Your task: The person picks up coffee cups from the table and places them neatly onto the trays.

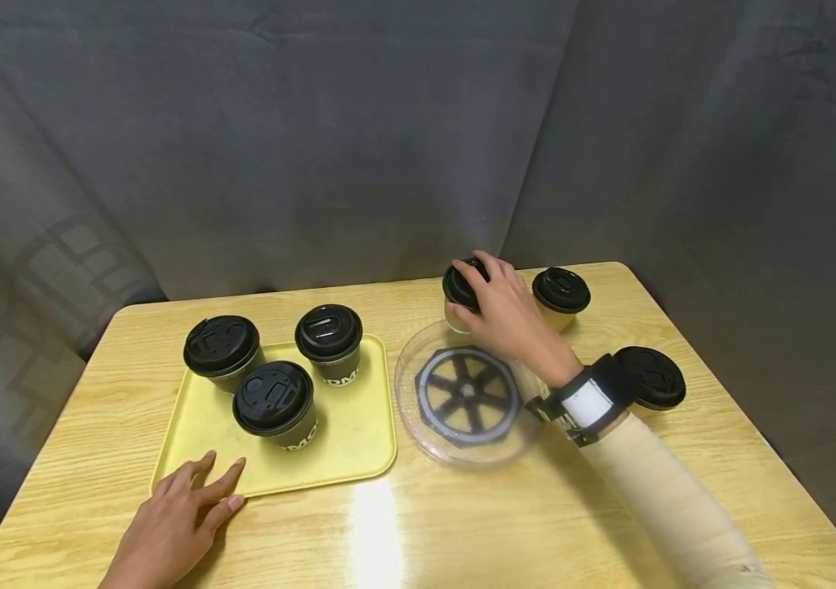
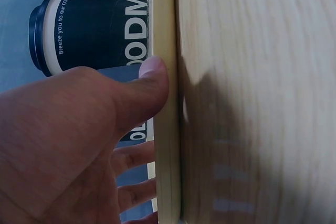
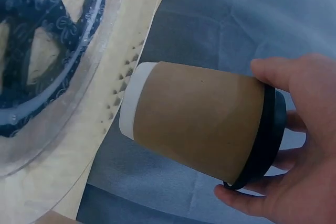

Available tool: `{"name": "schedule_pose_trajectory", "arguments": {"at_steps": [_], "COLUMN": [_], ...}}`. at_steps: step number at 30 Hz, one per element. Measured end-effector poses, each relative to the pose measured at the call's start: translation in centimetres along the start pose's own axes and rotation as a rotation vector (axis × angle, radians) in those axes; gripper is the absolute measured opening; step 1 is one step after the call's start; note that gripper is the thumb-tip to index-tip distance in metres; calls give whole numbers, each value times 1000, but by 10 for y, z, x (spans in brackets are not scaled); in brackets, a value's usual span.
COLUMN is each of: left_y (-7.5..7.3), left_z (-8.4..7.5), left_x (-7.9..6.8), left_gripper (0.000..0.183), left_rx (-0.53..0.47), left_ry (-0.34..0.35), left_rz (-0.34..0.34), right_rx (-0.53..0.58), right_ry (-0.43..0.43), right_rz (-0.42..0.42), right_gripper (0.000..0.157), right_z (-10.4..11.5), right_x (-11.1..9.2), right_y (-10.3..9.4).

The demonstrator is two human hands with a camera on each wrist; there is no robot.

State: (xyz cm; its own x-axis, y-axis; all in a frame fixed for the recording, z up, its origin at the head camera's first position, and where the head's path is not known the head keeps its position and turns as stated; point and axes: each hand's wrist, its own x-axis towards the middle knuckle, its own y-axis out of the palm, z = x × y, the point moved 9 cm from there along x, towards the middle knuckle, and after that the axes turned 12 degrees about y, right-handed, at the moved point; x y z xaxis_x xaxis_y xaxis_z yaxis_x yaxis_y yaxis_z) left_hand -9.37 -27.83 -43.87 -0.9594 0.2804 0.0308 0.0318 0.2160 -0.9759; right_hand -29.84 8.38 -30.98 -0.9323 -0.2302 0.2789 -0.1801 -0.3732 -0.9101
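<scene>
My right hand (image 1: 514, 319) grips a paper coffee cup (image 3: 194, 119) by its black lid from above, fingers and thumb spread round the rim. This cup has a brown sleeve and white base; it is at the back, behind a clear round dish (image 1: 418, 442) with a dark spoked wheel shape in it. My left hand (image 1: 175, 519) rests at the near-left edge of a yellow tray (image 1: 348, 458), fingers spread and thumb on the rim. On the tray stand three dark lidded cups: one at the back left (image 1: 222, 348), one in front (image 1: 274, 401), one at right (image 1: 330, 335).
Two more black-lidded cups stand on the right of the wooden table (image 1: 300, 548): one at the back (image 1: 561, 290), another (image 1: 649, 376) partly behind my right wrist. A grey curtain (image 1: 315, 164) hangs behind the table's far edge.
</scene>
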Motion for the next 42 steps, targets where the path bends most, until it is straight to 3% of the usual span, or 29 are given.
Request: {"name": "schedule_pose_trajectory", "arguments": {"at_steps": [10, 22, 42], "left_y": [2, 1, 2], "left_z": [3, 3, 3], "left_x": [1, 0, 0], "left_gripper": [46, 46, 45], "left_rx": [-17, -7, -2], "left_ry": [-18, -8, -3], "left_rz": [27, 8, 9], "right_rx": [-35, -31, -13], "right_ry": [1, -33, -9], "right_rz": [56, 60, 117], "right_gripper": [65, 64, 66], "right_z": [-2, 6, -1], "right_x": [-16, -35, -39], "right_y": [11, 17, 33]}}
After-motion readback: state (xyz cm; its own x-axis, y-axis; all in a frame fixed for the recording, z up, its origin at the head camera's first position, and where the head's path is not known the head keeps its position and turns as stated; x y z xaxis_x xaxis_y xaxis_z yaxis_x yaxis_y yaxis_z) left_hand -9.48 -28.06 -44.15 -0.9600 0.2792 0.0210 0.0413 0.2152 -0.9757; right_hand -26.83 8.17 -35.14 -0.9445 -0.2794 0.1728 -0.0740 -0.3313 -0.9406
